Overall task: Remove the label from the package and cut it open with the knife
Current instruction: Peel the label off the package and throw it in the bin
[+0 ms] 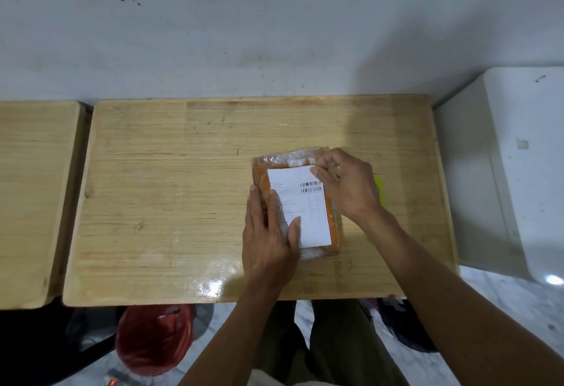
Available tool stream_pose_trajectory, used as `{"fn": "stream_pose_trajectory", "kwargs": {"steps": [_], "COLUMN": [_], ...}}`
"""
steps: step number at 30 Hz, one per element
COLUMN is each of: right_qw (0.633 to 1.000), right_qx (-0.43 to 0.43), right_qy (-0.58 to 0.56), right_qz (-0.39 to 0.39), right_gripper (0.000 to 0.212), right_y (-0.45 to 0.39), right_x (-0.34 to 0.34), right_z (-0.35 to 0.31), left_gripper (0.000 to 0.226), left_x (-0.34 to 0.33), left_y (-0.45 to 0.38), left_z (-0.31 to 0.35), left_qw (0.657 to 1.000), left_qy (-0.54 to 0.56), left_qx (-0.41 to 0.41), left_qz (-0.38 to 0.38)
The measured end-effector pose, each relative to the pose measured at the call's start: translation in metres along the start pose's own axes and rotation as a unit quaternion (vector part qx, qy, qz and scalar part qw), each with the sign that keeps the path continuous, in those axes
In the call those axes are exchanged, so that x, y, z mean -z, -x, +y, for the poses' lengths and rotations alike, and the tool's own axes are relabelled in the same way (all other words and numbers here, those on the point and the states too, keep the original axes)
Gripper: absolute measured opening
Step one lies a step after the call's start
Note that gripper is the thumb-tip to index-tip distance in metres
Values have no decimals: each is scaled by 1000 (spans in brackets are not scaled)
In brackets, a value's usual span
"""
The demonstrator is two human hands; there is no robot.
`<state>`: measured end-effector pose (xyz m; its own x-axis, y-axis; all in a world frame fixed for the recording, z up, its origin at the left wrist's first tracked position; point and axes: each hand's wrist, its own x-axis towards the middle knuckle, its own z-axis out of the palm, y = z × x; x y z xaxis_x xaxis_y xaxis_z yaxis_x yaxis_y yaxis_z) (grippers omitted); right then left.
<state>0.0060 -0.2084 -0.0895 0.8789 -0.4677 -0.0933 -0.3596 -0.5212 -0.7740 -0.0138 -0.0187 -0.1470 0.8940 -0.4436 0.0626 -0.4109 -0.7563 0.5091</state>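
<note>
Package, right half of desk: left hand lying flat, pinning it; right hand pinching label corner. Risk: label tearing if jerked.

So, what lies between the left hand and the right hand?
In the head view, the white label on the orange package spans that stretch; left hand presses its near-left part, right hand pinches its far-right corner.

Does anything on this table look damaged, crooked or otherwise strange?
Nothing is spilled or broken. The white label sits slightly askew on the orange package, and the right hand pinches its top corner while the left hand presses the package flat. A yellow-green object shows behind the right hand, mostly hidden.
</note>
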Motion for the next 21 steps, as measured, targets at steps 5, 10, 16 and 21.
{"fn": "stream_pose_trajectory", "kwargs": {"steps": [5,10,16,21], "right_qw": [998,989,992,980], "right_qx": [38,82,-41,-73], "right_qy": [34,90,-44,-54], "right_qz": [-37,-85,-107,-177], "right_gripper": [9,16,15,20], "right_y": [-9,-14,-14,-14], "right_x": [2,4,6,15], "right_z": [3,10,7,7], "left_gripper": [66,66,66,66], "left_x": [-1,-2,-2,-1], "left_y": [1,1,1,1], "left_z": [0,0,0,1], "left_qw": [1000,1000,1000,1000], "left_qy": [-4,-5,-8,-11], "left_qx": [6,3,12,15], "left_qz": [4,11,17,15]}}
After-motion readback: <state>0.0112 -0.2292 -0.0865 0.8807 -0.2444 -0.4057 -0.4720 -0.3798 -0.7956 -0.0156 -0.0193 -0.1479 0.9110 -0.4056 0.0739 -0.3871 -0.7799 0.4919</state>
